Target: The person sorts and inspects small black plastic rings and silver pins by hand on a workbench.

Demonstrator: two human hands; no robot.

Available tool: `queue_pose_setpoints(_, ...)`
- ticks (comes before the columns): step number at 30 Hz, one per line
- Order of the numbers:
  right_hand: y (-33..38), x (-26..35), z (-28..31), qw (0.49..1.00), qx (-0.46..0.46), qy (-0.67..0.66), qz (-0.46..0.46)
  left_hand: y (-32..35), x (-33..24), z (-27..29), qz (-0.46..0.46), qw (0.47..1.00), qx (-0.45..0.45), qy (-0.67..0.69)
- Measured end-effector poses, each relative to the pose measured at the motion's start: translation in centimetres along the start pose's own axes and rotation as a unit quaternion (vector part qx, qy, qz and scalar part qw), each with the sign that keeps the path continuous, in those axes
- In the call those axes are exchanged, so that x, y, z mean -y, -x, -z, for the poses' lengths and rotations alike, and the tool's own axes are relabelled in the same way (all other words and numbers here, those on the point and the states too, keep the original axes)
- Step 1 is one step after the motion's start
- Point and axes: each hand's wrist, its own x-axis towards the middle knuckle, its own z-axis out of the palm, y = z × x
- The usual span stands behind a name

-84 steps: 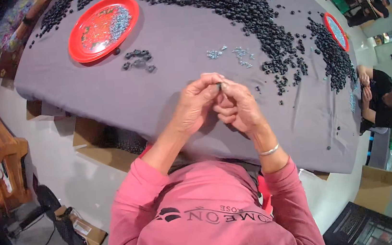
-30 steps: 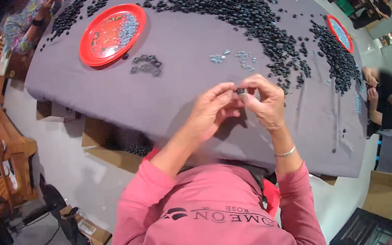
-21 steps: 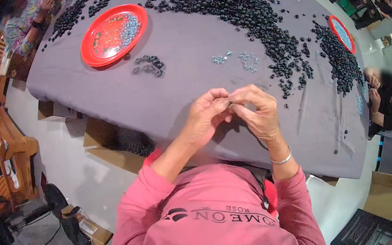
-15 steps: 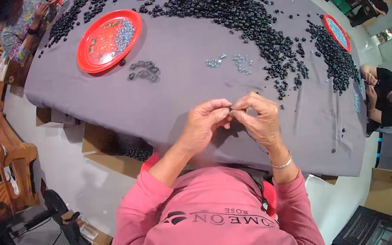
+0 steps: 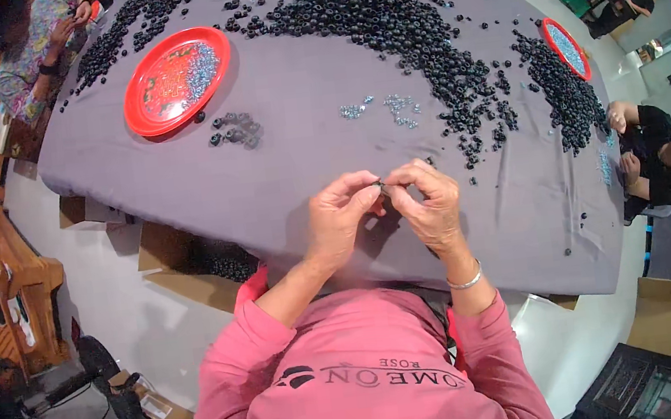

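Far left, top corner: another person's hand [image 5: 65, 29] at the table edge, mostly cut off by the dark fisheye rim; sleeve patterned, nothing more readable. Below it on the floor, wooden furniture [image 5: 9, 288], bent by the lens.

Grey cloth-covered table [image 5: 283, 182]. On its left part a red plate [image 5: 176, 79] holding small bluish bits, too fine to identify. Just right of and below the plate, a small cluster of black rings [image 5: 235, 130].

Centre, near table edge: left hand [image 5: 338, 221] raised over the cloth, fingers curled, thumb and forefinger tips pressed together on a small dark piece [image 5: 381, 188]. Only a sliver of the piece shows between the fingertips; shape not certain. Right hand [image 5: 430, 207] meets it from the other side, fingertips also pinching the same piece; a silver bangle [image 5: 466, 281] on that wrist. Both forearms come from pink sleeves [image 5: 354, 373] at the lower edge.

Beyond the hands, a small scatter of silvery bits [image 5: 390, 108] on the cloth, well apart from the fingers. Behind and to the right, a long heap of black rings [image 5: 406, 28] curving across the table.

Right: second red plate [image 5: 565, 47] seen edge-on, half ringed by black pieces. Far right, a seated person in a black top [image 5: 660, 156], hands close together at the table edge; what they hold cannot be told. A cardboard box [image 5: 662, 313] below, partly cut off.
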Motion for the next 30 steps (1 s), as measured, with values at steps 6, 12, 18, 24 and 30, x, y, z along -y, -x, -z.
queue_pose_setpoints(6,-0.2,-1.6,0.5,0.997,-0.039,-0.052,-0.051,-0.7,-0.2,-0.3,0.011,0.998,-0.057,-0.006)
queue_pose_setpoints(12,-1.4,-3.5,3.3,0.984,-0.123,0.101,-0.083,-1.4,-0.2,0.4,0.019,0.996,-0.071,-0.046)
queue_pose_setpoints(18,-2.7,-5.6,4.9,0.943,-0.044,0.325,-0.051,-2.2,-0.4,1.3,0.067,0.997,0.012,-0.033)
queue_pose_setpoints(24,-6.1,-5.1,3.5,0.972,-0.042,0.230,0.006,-2.5,-1.3,1.7,0.054,0.996,0.046,0.050)
queue_pose_setpoints(30,-7.5,-6.9,2.5,0.950,0.054,0.303,0.049,-2.5,-1.2,2.5,0.065,0.995,0.047,0.056)
